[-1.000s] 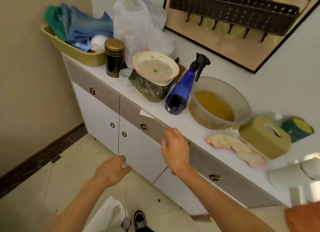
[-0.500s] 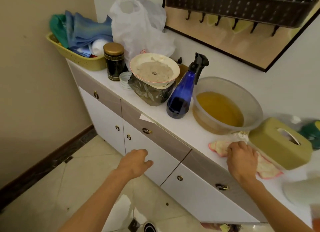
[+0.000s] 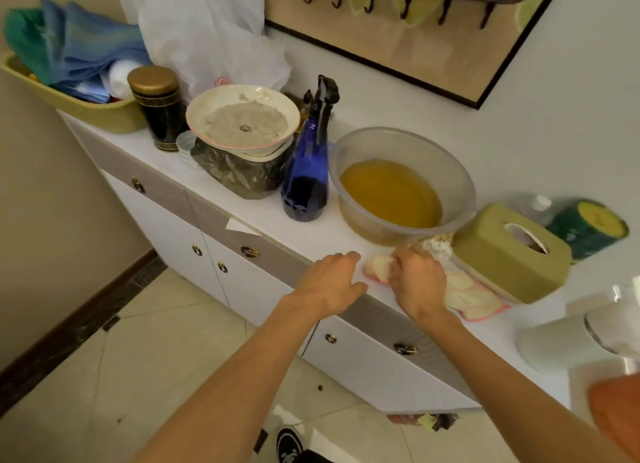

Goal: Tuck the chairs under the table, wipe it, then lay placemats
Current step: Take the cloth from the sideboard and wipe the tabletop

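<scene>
Cloth (image 3: 465, 294): cream, pink-edged, flat on white counter (image 3: 311, 241), near front edge, just in front of clear bowl (image 3: 401, 182) and partly tucked under olive tissue box (image 3: 509, 251); left end bunched and raised

Right hand (image 3: 417, 282): on left end of cloth, grip clamped, fingers curled round bunched fabric

Left hand (image 3: 332, 282): just beside right hand, at counter front edge, grip apart, fingers relaxed and spread, holding nothing; touching counter or hovering, cannot tell

Clear bowl: amber liquid inside, standing between blue spray bottle (image 3: 308, 171) and tissue box

Blue spray bottle: upright, black trigger head, just left of bowl

Shallow dish (image 3: 242, 119): grey powdery contents, set atop dark wrapped bundle (image 3: 239, 171)

Dark jar (image 3: 157, 106): gold lid, upright, left of dish

Yellow basket (image 3: 86, 111): far left end of counter, holding blue and green fabrics (image 3: 69, 43)

White plastic bag (image 3: 207, 29): against wall behind jar and dish

Green and yellow sponge (image 3: 588, 227): behind tissue box, near wall

Cabinet front (image 3: 166, 220): white doors, grey drawer band, small round metal pulls

Floor (image 3: 156, 358): pale tiles, dark skirting along left wall
</scene>
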Tool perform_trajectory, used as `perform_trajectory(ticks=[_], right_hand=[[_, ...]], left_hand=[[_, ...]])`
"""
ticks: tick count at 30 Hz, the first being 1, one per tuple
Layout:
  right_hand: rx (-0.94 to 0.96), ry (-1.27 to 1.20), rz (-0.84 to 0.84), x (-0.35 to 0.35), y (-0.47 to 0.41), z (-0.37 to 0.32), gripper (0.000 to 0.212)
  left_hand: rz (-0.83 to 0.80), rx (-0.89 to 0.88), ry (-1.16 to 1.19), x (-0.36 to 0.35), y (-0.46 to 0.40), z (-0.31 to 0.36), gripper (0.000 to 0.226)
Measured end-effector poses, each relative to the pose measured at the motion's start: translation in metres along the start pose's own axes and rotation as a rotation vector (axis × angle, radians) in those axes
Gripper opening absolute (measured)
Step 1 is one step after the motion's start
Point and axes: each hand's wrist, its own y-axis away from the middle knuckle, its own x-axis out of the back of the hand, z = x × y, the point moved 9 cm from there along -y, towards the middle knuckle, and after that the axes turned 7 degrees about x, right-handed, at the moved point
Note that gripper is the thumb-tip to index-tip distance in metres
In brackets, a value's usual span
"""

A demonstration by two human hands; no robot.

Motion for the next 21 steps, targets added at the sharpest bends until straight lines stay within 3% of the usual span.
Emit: perform_trajectory(ticks=[4, 9, 17, 21], right_hand=[[0.137, -0.357, 0.144, 0.028, 0.005, -0.032, 0.009], [0.184, -0.721, 0.187, 0.057, 0.0, -0.088, 0.013], [0.452, -1.012, 0.064, 0.052, 0.021, -0.237, 0.012], [0.653, -1.056, -0.097, 0.033, 0.065, -0.329, 0.03]], left_hand=[[0.148, -0.061, 0.176, 0.019, 0.008, 0.012, 0.043], [0.355, 0.046, 0.374, 0.082, 0.036, -0.029, 0.006], [0.518, 0.309, 0.374, 0.151, 0.146, -0.132, 0.031], [0.633, 0.49, 0.409, 0.164, 0.231, -0.189, 0.037]])
